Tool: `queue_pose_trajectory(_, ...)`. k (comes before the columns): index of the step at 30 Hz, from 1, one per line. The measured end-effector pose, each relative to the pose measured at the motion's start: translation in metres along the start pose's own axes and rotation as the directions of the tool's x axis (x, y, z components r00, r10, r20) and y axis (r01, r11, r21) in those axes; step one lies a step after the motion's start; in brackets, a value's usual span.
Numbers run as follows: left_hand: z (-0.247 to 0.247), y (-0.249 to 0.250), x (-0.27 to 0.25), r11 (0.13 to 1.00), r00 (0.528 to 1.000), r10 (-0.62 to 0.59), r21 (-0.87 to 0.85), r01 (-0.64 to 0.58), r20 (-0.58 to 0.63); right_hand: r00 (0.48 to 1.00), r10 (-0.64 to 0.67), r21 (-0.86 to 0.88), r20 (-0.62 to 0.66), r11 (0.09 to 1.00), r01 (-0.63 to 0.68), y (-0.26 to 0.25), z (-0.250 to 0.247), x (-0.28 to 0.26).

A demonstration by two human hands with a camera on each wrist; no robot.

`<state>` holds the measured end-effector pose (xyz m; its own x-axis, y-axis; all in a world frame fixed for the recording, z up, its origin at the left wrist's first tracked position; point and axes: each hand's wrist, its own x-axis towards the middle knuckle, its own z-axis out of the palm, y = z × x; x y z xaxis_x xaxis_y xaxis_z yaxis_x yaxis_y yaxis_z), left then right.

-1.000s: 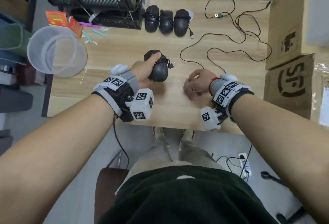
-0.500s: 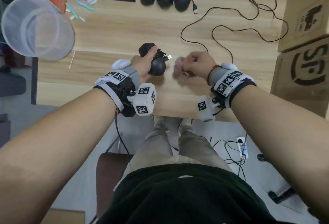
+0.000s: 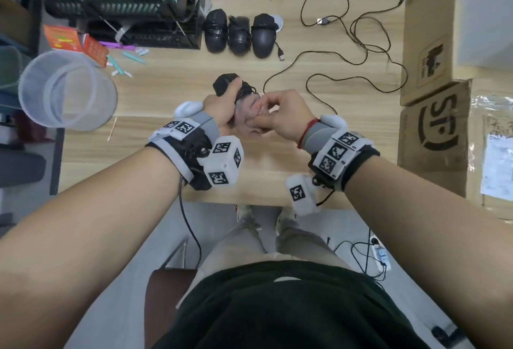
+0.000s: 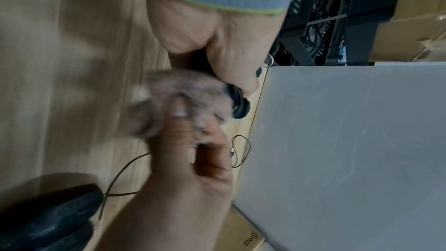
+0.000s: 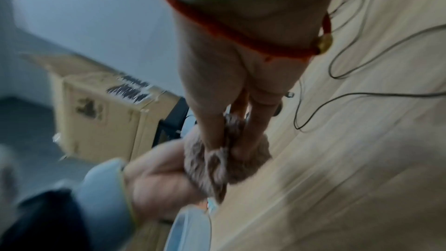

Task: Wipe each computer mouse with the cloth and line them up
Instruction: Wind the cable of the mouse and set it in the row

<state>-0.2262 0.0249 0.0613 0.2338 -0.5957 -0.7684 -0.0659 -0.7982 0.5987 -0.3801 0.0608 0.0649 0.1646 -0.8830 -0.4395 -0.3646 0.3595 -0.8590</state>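
My left hand [image 3: 222,104] grips a black computer mouse [image 3: 225,85] with its cable bundled around it, lifted a little over the wooden table [image 3: 172,93]. My right hand [image 3: 280,111] pinches a fluffy pinkish-grey cloth [image 3: 248,115] and presses it against the mouse's side. The left wrist view shows the cloth [image 4: 178,98] bunched against the mouse [image 4: 237,102]; the right wrist view shows my fingers sunk in the cloth [image 5: 217,159]. Three black mice [image 3: 240,33] lie side by side at the table's far edge.
A loose black cable [image 3: 361,51] snakes over the table's right half. Cardboard boxes [image 3: 433,115] stand along the right side. A clear plastic bin [image 3: 66,90] sits at the left edge, with small pens [image 3: 130,57] and an orange packet [image 3: 75,42] behind it.
My right hand lifted the cloth from the table and brought it left onto the mouse. The left hand kept hold of the mouse and raised it slightly.
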Motion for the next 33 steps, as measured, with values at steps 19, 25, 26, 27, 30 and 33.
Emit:
queue_pose_trajectory(19, 0.03, 0.034, -0.029, 0.958, 0.959, 0.277, -0.056, -0.281, -0.066, 0.979, 0.015, 0.463, -0.206, 0.883, 0.084, -0.013, -0.055, -0.003)
queue_pose_trajectory(25, 0.029, 0.038, -0.012, 0.973, 0.971, 0.223, 0.081, -0.217, -0.087, 0.99, -0.117, 0.078, -0.073, 0.989, 0.123, -0.025, -0.03, 0.008)
queue_pose_trajectory(26, 0.03, 0.042, -0.007, 0.973, 0.973, 0.221, 0.079, -0.215, -0.073, 0.993, -0.086, 0.077, -0.084, 0.993, 0.092, -0.026, -0.03, 0.013)
queue_pose_trajectory(27, 0.032, 0.043, -0.004, 0.973, 0.972, 0.226, 0.06, -0.223, -0.064, 0.993, -0.058, 0.124, -0.103, 0.99, 0.071, -0.025, -0.033, 0.016)
queue_pose_trajectory(30, 0.03, 0.049, 0.01, 0.967, 0.966, 0.255, -0.007, -0.256, -0.05, 0.99, 0.019, 0.293, -0.14, 0.956, 0.023, -0.021, -0.042, 0.03)
queue_pose_trajectory(33, 0.022, 0.056, 0.031, 0.977, 0.977, 0.21, -0.02, -0.21, -0.031, 0.979, 0.078, 0.167, -0.188, 0.985, -0.047, -0.006, -0.04, 0.049)
